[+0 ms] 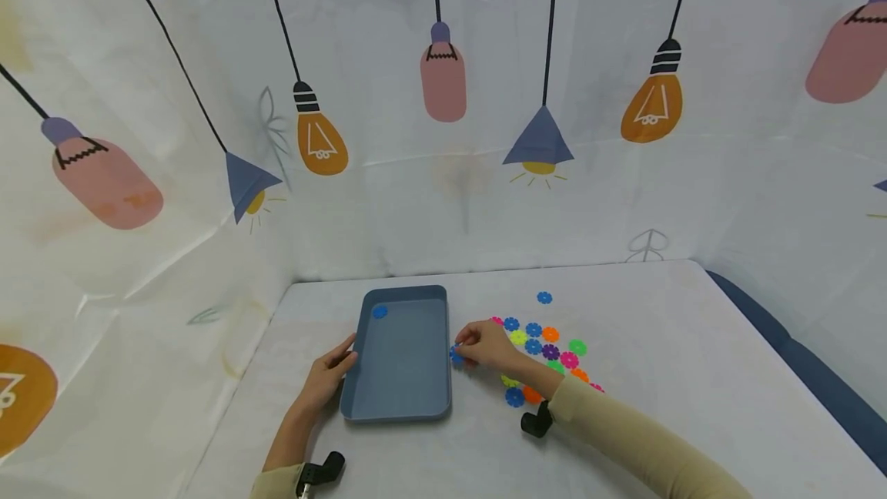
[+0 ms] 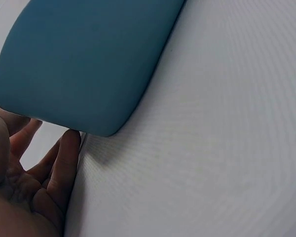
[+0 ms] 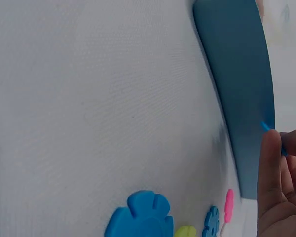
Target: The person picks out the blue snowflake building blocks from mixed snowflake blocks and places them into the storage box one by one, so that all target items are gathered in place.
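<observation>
My left hand [image 1: 323, 377] holds the left side of a blue-grey rectangular tray [image 1: 398, 413], its thumb at the rim. In the left wrist view, the fingertips [image 2: 70, 140] touch the tray's outer wall. One blue flower-shaped piece [image 1: 379, 312] lies inside, near the tray's far left corner. Just outside the right rim, my right hand [image 1: 485, 345] pinches another blue flower-shaped piece [image 1: 456, 354] between thumb and fingers. The right wrist view shows only a sliver of that piece [image 3: 266, 126] past the fingertips.
Several flower-shaped pieces [image 1: 550, 352] in blue, orange, pink, green, yellow and purple lie spread to the tray's right, partly under the right forearm. One blue piece [image 1: 544, 297] lies apart at the back. A white cloth [image 1: 478, 453] covers the table; a lamp-patterned curtain [image 1: 388, 214] hangs behind.
</observation>
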{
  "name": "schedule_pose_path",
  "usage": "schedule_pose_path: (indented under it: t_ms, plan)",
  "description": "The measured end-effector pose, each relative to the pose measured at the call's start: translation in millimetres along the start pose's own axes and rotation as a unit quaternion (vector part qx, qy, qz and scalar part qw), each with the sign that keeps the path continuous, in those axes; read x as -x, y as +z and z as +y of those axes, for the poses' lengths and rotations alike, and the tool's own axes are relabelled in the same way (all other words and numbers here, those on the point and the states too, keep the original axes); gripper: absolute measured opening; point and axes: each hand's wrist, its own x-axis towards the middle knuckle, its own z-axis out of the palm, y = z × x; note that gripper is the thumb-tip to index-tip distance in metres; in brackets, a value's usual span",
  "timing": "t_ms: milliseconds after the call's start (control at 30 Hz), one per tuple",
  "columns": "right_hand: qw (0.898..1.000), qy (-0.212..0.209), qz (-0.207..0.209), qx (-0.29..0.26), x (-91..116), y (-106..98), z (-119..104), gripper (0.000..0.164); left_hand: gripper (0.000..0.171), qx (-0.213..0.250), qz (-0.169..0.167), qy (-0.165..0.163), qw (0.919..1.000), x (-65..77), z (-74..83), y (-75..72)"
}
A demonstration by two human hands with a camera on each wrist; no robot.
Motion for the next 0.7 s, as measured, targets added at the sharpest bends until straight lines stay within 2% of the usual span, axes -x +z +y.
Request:
schedule_pose_path:
  t_ms: [367, 700]
  plan:
    - [1.0, -0.012, -0.02, -0.002, 9, -2, -13, 0.007, 0.052, 0.002, 0.0, -0.001, 1.0, -0.5, -0.5, 0.7]
    - [0.998, -0.023, -0.051, -0.036, 9, 6, -23, 0.007, 0.052, -0.006, 0.002, 0.0, 1.0, -1.4, -1.1, -0.3]
